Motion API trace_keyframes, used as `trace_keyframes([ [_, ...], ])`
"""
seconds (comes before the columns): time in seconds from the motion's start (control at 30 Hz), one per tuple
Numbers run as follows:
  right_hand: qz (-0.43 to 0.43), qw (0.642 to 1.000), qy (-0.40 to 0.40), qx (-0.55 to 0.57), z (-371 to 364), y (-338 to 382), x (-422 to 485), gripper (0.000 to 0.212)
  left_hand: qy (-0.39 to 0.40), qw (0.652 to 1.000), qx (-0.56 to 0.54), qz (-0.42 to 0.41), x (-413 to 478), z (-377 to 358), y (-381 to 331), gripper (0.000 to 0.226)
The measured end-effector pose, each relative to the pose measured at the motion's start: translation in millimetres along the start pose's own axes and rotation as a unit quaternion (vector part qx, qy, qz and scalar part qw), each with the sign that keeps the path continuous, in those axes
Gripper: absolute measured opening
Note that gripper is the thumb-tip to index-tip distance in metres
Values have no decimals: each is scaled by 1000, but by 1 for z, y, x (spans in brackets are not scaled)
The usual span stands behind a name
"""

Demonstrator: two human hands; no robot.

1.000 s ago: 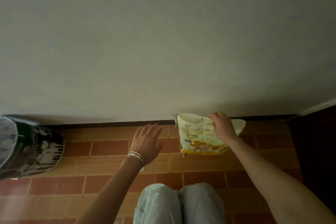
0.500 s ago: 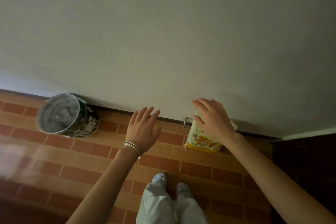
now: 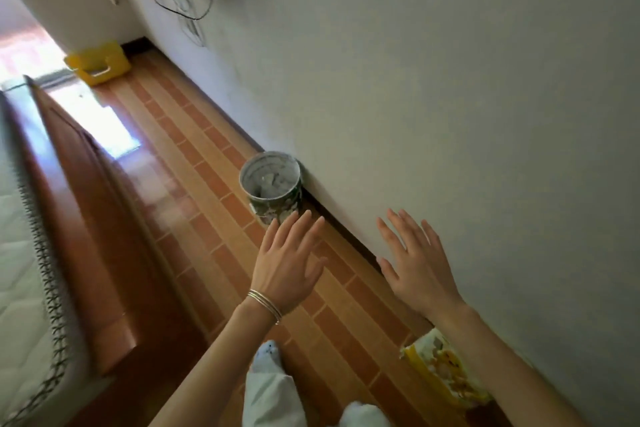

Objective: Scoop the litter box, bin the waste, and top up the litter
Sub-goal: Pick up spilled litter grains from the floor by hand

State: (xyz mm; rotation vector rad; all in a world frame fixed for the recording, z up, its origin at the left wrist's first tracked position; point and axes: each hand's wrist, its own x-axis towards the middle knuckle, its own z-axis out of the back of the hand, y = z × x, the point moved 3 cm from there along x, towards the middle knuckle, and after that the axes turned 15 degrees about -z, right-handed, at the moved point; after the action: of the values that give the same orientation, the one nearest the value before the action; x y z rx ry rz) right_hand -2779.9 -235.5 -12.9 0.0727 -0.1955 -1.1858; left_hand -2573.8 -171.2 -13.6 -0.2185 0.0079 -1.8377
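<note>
The right hand (image 3: 417, 270) has let go of the yellow litter bag (image 3: 446, 369) and come up off it. Now the bag sits on the floor (image 3: 221, 191) against the wall (image 3: 450, 80), partly hidden under the right arm. The view has swung to the left too, so much more of the room shows.

Both hands hold nothing. The right hand is wide, with its fingers spread, up in front of the wall. The left hand (image 3: 287, 263) is wide too, with straight fingers, and thin bracelets (image 3: 265, 305) ring its wrist. It hangs over the brick-pattern floor.

Just past the left fingertips stands a round bin (image 3: 272, 189) against the wall, with crumpled stuff inside. Far down the floor, by the corner, is a yellow box (image 3: 98, 62). It is blurry. A bed (image 3: 24, 253) with a wooden frame runs along the left side. The person's pale trousers (image 3: 270, 395) show at the bottom.
</note>
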Motion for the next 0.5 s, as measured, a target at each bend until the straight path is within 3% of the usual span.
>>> trace_keyframes([
  [0.27, 134, 991, 31, 3, -34, 151, 64, 55, 28, 989, 20, 146, -88, 18, 128, 64],
  [0.5, 193, 981, 20, 6, -44, 299, 149, 53, 7, 985, 44, 169, -117, 64, 270, 61],
])
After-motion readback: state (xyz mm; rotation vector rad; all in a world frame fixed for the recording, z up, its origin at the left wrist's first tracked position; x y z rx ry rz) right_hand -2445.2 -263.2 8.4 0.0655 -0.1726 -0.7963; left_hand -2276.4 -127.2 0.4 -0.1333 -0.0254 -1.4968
